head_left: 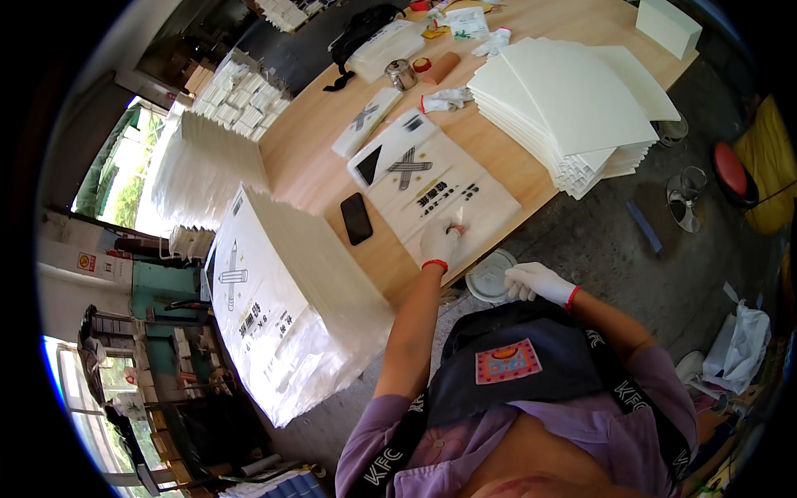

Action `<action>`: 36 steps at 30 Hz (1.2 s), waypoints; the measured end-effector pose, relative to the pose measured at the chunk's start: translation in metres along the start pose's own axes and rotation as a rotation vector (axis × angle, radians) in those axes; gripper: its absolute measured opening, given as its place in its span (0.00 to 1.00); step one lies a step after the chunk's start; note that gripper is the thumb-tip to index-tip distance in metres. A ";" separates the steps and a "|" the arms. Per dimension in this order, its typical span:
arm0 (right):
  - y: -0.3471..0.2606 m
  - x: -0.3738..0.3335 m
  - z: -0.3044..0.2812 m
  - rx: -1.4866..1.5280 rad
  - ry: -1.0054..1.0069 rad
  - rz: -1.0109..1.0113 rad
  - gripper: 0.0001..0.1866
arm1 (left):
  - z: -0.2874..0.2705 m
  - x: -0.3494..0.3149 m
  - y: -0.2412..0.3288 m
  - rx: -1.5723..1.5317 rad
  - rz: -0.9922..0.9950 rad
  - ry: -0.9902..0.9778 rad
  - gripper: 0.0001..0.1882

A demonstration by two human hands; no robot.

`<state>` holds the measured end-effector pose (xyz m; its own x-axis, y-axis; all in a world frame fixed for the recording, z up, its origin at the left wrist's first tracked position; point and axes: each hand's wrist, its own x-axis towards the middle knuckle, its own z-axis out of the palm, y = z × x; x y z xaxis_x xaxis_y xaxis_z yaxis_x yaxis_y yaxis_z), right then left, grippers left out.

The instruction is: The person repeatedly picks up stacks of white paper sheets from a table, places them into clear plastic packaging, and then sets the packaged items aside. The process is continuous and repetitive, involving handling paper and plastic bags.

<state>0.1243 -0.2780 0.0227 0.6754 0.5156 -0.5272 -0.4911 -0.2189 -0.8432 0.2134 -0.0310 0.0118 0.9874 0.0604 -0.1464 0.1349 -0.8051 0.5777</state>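
A see-through plastic bag [465, 187], printed with crossed pencils and dark characters, lies flat on the wooden table [303, 137] in front of me. White contents show through it. My left hand [440, 241], in a white glove with a red cuff, rests at the bag's near end, its fingertips drawn together on the plastic. My right hand [541, 283], gloved the same way, is held just off the table's near edge with its fingers curled in. Nothing shows in it. A black phone [356, 218] lies left of the bag.
Fanned white sheets [573, 100] are stacked at the right. Tall piles of packed bags [278, 307] stand at the left. Farther back are a narrow printed pack [366, 122], a metal tin [401, 75] and a spare glove [448, 100]. A white lidded bucket [490, 275] sits below the table edge.
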 end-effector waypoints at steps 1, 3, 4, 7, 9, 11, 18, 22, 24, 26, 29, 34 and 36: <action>0.002 0.005 -0.001 -0.003 -0.015 -0.005 0.18 | 0.007 0.004 -0.018 -0.058 0.054 0.052 0.07; -0.002 0.014 -0.003 0.011 -0.025 -0.032 0.18 | 0.003 0.003 -0.015 -0.145 0.098 0.113 0.07; -0.009 0.026 -0.003 0.026 -0.030 -0.058 0.18 | 0.001 0.002 -0.014 -0.168 0.082 0.130 0.07; -0.040 0.065 0.002 0.059 0.120 -0.181 0.22 | -0.007 0.009 -0.008 -0.192 0.190 0.108 0.08; -0.070 0.087 0.009 -0.106 0.112 -0.146 0.24 | -0.014 0.008 -0.009 -0.229 0.209 0.090 0.09; -0.079 0.095 0.014 -0.219 0.026 -0.082 0.25 | -0.015 0.005 -0.008 -0.309 0.144 0.077 0.12; -0.032 0.095 0.016 -0.152 -0.307 0.087 0.20 | 0.001 0.004 -0.012 0.233 0.087 0.187 0.23; -0.026 0.074 0.015 -0.189 -0.203 0.030 0.19 | -0.010 0.004 0.010 0.330 0.035 -0.002 0.15; -0.021 0.069 0.010 -0.099 -0.191 0.022 0.18 | -0.015 0.006 0.011 0.287 0.089 -0.016 0.12; -0.021 0.064 0.009 -0.111 -0.156 0.014 0.18 | -0.018 0.010 0.008 0.112 0.119 -0.063 0.10; -0.019 0.065 0.009 -0.106 -0.121 -0.003 0.19 | -0.019 0.009 0.005 0.094 0.073 -0.130 0.08; -0.021 0.073 0.006 -0.049 -0.055 -0.072 0.22 | -0.019 0.006 0.007 -0.128 -0.043 -0.176 0.07; -0.028 0.086 0.005 0.007 0.032 -0.075 0.25 | -0.016 0.002 0.002 -0.252 -0.018 -0.171 0.06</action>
<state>0.1937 -0.2230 0.0018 0.7278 0.5038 -0.4654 -0.4418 -0.1746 -0.8799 0.2168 -0.0230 0.0253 0.9592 -0.0440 -0.2792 0.1897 -0.6320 0.7514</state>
